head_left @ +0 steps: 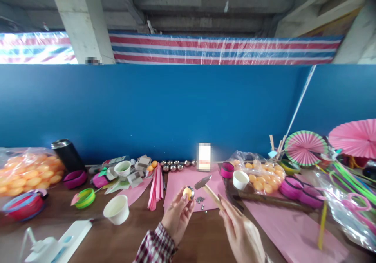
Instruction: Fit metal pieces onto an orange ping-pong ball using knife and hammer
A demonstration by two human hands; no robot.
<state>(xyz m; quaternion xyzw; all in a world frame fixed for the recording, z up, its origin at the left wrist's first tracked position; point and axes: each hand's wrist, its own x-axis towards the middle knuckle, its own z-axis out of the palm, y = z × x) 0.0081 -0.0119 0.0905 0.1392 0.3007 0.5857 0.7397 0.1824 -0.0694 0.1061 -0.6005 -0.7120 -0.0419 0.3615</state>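
My left hand [177, 215] is raised over the table and pinches a small orange ball with a silver metal cap [188, 193] between its fingertips. My right hand [241, 229] grips the wooden handle of a small hammer [206, 187], whose metal head sits just to the right of the ball. Below them several small silver pieces [200, 200] lie on a pink paper sheet [179, 184].
A brown table carries white paper cups [117, 209], a green tape roll [85, 197], bags of orange balls [28, 172] [260, 177], a black flask [67, 153], folded pink paper [157, 186], pink paper fans [305, 147] and a blue wall behind.
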